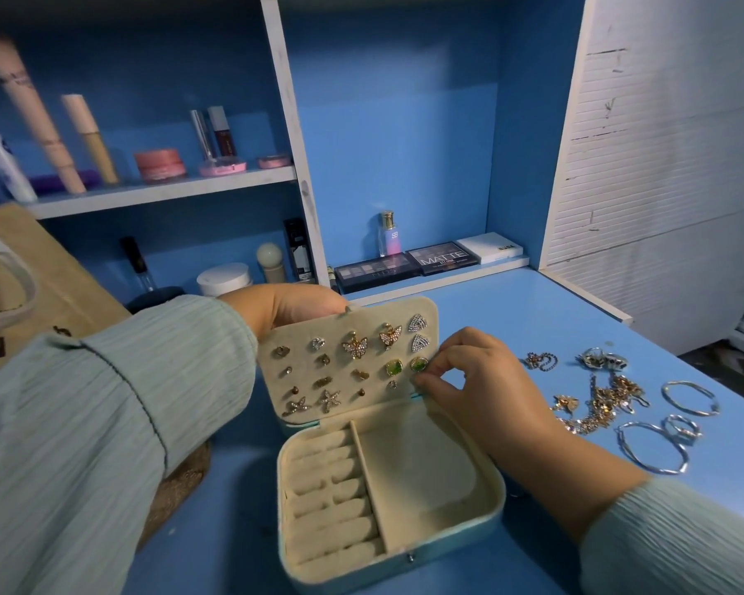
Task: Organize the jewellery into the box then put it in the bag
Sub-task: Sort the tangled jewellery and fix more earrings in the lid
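Two hands are being used on the jewellery box (387, 487), which is lying open on the worktop (533, 319). Its earring panel (349, 358) is being propped upright from behind by the left hand (284, 307), grip clamped on its top edge, so studs can be pushed in. The right hand (469, 375), wrist bent, is being pinched together on a green stud (419, 364). Loose jewellery (610, 401) is lying to the right; the bag (39, 289) is waiting at left

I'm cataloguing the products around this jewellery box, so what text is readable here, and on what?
"MATTE": on the lid of the dark eyeshadow palette on the low shelf.
"SB": on the small perfume bottle, seemingly.
Print on the left palette, white box and upper-shelf tubes: too blurred to read.
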